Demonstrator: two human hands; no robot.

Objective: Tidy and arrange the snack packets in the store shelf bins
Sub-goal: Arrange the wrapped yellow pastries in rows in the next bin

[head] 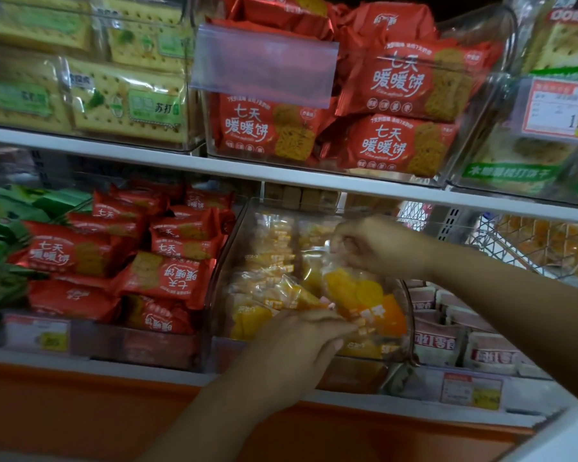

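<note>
We're at a store shelf (281, 173), white-edged, two tiers in view, with an orange panel (80, 411) running along the base below. Lighting is dim and the edges of the view blur. Clear plastic bins sit side by side on both tiers.

Top tier, three bins in view: pale soda cracker packs (127, 105) on the left, red biscuit packets (397, 148) in the middle bin behind an empty clear label sleeve (264, 61), and more cracker packs on the right behind a price tag (561, 110).

Lower tier: green packets (4, 235) at far left, then a heap of the red packets (164, 278), at least eight, lying at all angles, one upside down. Next comes the clear bin (234, 248) both hands are in, holding orange snack packets (271, 258), too jumbled and blurred to count. To its right, white-and-maroon packs (437, 341), and behind those a wire basket (514, 248).

Two hands, both busy. The left hand (301, 345) reaches in at the bin's front, fingers held together and closed on the lower edge of a clear packet of orange pieces (361, 295). The right hand (377, 245) comes in from the right, fingers curled and pinching that same packet's top. The packet is held between them, just above the others inside the bin.
</note>
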